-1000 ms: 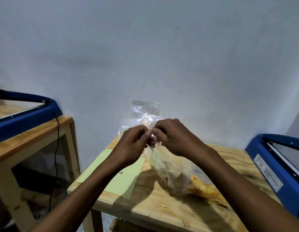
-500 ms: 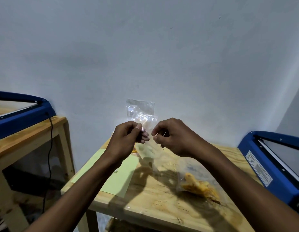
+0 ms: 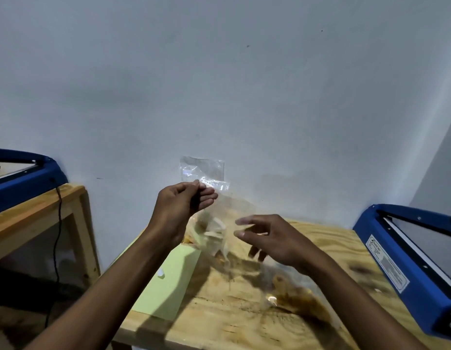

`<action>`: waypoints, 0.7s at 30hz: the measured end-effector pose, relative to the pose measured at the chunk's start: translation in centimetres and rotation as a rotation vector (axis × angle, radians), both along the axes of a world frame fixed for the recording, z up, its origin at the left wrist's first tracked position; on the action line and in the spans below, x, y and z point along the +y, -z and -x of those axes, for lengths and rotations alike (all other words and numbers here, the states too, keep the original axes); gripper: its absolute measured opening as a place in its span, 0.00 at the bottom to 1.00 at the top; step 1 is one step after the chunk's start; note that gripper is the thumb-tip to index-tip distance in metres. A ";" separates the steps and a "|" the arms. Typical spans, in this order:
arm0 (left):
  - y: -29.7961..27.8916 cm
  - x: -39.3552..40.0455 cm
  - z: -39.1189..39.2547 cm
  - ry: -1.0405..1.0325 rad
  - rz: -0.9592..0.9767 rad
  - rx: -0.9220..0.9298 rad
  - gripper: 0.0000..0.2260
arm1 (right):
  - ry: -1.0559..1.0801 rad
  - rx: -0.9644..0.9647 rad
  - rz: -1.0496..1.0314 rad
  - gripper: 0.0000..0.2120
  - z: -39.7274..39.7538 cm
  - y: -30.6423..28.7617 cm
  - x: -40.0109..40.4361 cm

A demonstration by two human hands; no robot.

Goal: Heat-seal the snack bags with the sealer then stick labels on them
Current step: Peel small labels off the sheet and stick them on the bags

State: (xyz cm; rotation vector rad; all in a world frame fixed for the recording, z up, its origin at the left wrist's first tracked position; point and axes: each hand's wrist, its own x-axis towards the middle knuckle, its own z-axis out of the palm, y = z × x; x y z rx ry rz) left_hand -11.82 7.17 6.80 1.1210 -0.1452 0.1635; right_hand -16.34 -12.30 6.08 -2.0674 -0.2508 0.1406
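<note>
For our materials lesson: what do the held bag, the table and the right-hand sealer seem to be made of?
Bag: thin clear plastic film, glossy; the wall shows through.
Table: unpainted wood, probably plywood; visible grain.
Sealer: smooth blue casing, likely painted metal, possibly plastic.

You are in a small packing corner, like a little home workshop. A bare white painted wall (image 3: 219, 84) fills most of what you see. At 5 o'clock there is a plain light wooden plywood table (image 3: 320, 238), with a blue metal heat sealer (image 3: 406, 263) at 3 o'clock. At 9 o'clock a second blue metal heat sealer (image 3: 24, 178) sits on another wooden bench (image 3: 35, 213), its black cord (image 3: 58, 238) hanging down.
</note>
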 end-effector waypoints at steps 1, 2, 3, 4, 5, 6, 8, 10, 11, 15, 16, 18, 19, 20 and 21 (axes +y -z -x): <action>-0.1 -0.4 -0.6 0.029 0.028 0.012 0.10 | 0.011 0.035 -0.095 0.13 -0.6 0.5 0.2; -0.1 -0.7 -1.0 0.056 0.045 0.021 0.10 | 0.032 0.053 -0.185 0.11 -1.2 1.0 0.3; -0.1 -1.0 -1.5 0.077 0.046 0.026 0.10 | 0.071 0.048 -0.251 0.10 -1.8 1.3 0.3; 0.0 -1.1 -2.3 0.093 0.030 0.034 0.11 | 0.116 0.031 -0.300 0.09 -2.8 1.6 0.1; 0.1 -1.3 -2.9 0.100 -0.005 0.044 0.12 | 0.170 0.007 -0.342 0.09 -3.6 1.7 -0.3; 0.5 -1.4 -3.6 0.093 -0.061 0.052 0.12 | 0.226 -0.016 -0.374 0.09 -4.7 1.9 -0.8; 1.7 -1.8 -4.6 0.021 -0.283 0.025 0.10 | 0.323 -0.060 -0.400 0.08 -6.6 2.0 -2.0; 3.8 -2.6 -5.6 -0.031 -0.613 -0.052 0.10 | 0.405 -0.084 -0.393 0.08 -9.0 2.1 -3.5; 5.0 -3.2 -6.2 -0.012 -0.765 -0.083 0.14 | 0.439 -0.084 -0.384 0.08 -10.3 2.2 -4.2; 8.6 -5.4 -8.2 0.092 -1.116 -0.191 0.25 | 0.481 -0.040 -0.327 0.09 -14.3 3.1 -6.4; 9.2 -5.9 -8.9 0.108 -1.165 -0.210 0.25 | 0.473 -0.022 -0.311 0.09 -15.3 3.4 -6.7; 10.1 -6.8 -9.9 0.148 -1.235 -0.233 0.27 | 0.464 0.009 -0.280 0.09 -16.8 4.0 -6.9; 10.6 -7.2 -10.5 0.168 -1.268 -0.232 0.28 | 0.464 0.019 -0.268 0.10 -17.6 4.4 -7.0; 11.0 -7.6 -10.9 0.184 -1.312 -0.234 0.28 | 0.468 0.021 -0.255 0.10 -18.3 4.6 -7.0; 11.3 -8.0 -11.6 0.192 -1.365 -0.236 0.28 | 0.470 0.023 -0.244 0.10 -19.0 4.8 -6.9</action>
